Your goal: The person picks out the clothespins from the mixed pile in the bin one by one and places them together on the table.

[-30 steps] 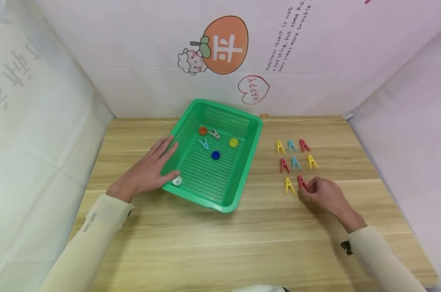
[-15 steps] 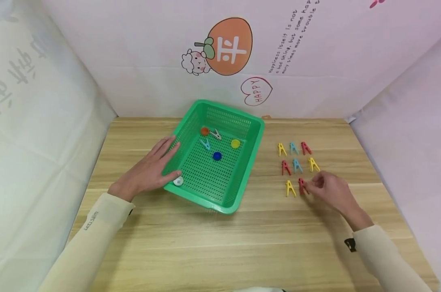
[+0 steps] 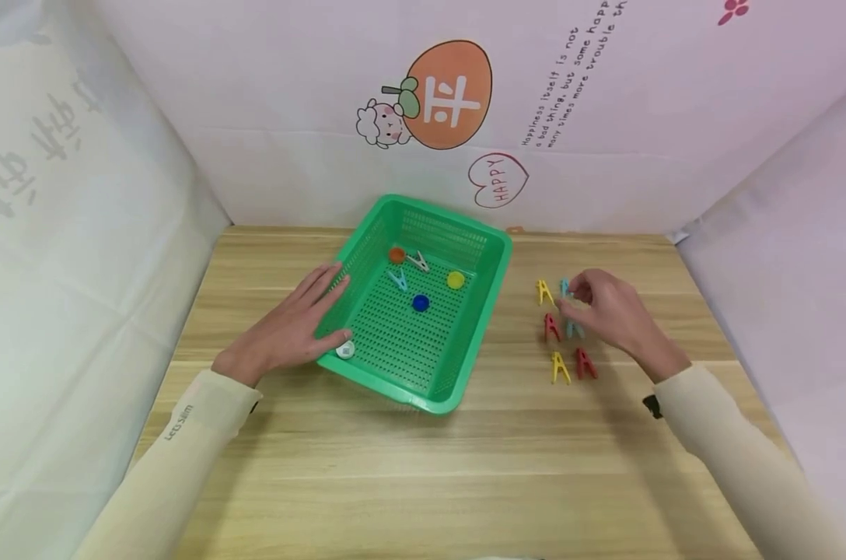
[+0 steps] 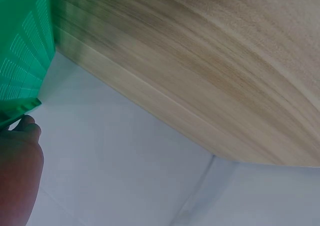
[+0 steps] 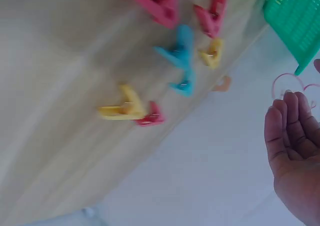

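My left hand [image 3: 290, 327] rests with spread, fairly straight fingers on the left rim of a green plastic basket [image 3: 465, 373]. Its thumb lies over the front left corner, near a white cap [image 3: 345, 349]. Over the right group of clothespins is my right hand [image 3: 615, 315], fingers loosely bent, with nothing seen held in the right wrist view. Near its fingertips are a blue clothespin [image 3: 565, 286] and a second blue clothespin [image 3: 574, 328]. A red clothespin [image 3: 585, 364] and a yellow clothespin [image 3: 560, 368] lie in front. The hand hides the right-hand pins of the back rows from the head view.
Inside the basket are an orange cap [image 3: 396, 254], a yellow cap [image 3: 455, 279], a dark blue cap [image 3: 421, 303], a white clothespin [image 3: 418, 261] and a light blue clothespin [image 3: 398, 279]. A printed white cloth [image 3: 290, 171] hangs behind the wooden table [image 3: 395, 482].
My right hand has let go of the front red clothespin, which stays on the table, and moved up and left over the back rows. The left hand stays on the basket rim.
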`<state>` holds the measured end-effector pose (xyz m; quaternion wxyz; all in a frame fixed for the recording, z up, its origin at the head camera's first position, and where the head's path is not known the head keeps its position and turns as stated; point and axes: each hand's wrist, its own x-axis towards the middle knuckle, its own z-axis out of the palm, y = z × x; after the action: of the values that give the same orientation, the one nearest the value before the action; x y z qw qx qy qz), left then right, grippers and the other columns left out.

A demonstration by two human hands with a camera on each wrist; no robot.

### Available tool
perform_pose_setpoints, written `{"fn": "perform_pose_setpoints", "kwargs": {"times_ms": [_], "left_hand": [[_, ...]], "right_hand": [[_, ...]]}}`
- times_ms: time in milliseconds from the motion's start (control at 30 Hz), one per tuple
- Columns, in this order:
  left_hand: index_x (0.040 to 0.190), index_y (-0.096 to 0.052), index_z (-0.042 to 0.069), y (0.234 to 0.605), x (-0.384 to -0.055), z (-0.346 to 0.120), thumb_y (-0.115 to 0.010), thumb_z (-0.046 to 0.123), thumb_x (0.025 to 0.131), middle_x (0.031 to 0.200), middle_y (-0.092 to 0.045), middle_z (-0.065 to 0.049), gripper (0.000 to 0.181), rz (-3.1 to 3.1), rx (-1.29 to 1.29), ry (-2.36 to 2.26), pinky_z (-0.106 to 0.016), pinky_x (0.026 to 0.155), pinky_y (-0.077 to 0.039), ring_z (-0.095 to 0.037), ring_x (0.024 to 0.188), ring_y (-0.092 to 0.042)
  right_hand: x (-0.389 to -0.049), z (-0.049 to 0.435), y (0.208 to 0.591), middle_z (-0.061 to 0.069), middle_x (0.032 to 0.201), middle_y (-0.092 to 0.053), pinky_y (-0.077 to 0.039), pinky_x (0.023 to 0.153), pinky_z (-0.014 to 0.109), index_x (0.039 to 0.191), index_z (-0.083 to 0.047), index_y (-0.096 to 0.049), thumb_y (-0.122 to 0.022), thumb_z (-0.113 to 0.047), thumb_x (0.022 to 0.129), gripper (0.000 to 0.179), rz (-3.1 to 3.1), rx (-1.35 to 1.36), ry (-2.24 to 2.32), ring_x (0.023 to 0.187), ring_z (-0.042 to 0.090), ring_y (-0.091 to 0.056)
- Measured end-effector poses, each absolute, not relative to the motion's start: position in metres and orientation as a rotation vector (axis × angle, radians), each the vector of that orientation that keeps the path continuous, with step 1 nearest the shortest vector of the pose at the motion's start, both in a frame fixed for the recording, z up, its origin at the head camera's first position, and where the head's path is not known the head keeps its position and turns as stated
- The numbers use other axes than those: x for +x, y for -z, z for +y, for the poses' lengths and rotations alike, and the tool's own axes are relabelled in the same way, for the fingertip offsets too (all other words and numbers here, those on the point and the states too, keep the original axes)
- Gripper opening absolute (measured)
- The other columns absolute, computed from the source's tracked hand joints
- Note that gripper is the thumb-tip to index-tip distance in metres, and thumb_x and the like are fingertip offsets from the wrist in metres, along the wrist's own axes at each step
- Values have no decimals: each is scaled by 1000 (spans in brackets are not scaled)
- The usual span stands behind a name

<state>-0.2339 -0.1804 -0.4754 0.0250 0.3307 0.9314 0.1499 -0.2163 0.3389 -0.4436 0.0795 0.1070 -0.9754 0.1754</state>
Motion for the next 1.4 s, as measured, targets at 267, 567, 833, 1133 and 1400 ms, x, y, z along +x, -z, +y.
{"fn": "perform_pose_setpoints", "kwargs": {"times_ms": [267, 567, 833, 1133, 1400], "left_hand": [[162, -7, 15, 477, -234, -179, -44, 61, 99, 170, 4, -5, 86, 2884, 1052, -474, -52, 121, -22, -28, 156, 2], [162, -8, 15, 478, -237, -181, -45, 62, 98, 170, 4, -4, 87, 2884, 1049, -460, -53, 121, -23, -29, 156, 2], [162, -9, 16, 477, -236, -181, -44, 63, 99, 170, 4, -3, 87, 2894, 1027, -453, -50, 122, -22, -28, 156, 2], [162, -6, 15, 477, -238, -182, -44, 61, 99, 170, 5, -5, 86, 2880, 1036, -424, -52, 122, -21, -29, 156, 2], [162, -8, 15, 478, -239, -182, -43, 63, 99, 170, 5, -3, 86, 2884, 1030, -445, -49, 123, -20, -28, 156, 3]], "right_hand": [[-258, 303, 419, 11, 95, -66, -52, 75, 41, 104, -3, -67, -69, -42, 89, 41, -2914, 476, -438, 86, 24, -61], [-300, 258, 404, 7, 95, -64, -53, 77, 36, 103, -2, -65, -73, -38, 87, 40, -2844, 795, -371, 85, 20, -58], [-335, 220, 390, 8, 90, -65, -53, 75, 37, 100, -3, -65, -78, -32, 83, 36, -2749, 1075, -304, 81, 20, -59], [-369, 183, 390, 7, 97, -65, -51, 78, 33, 102, -9, -63, -76, -33, 87, 31, -2765, 1350, -291, 85, 19, -59], [-388, 145, 405, 8, 103, -66, -53, 86, 32, 104, -8, -64, -75, -31, 87, 31, -2749, 1653, -252, 93, 19, -61]]}}
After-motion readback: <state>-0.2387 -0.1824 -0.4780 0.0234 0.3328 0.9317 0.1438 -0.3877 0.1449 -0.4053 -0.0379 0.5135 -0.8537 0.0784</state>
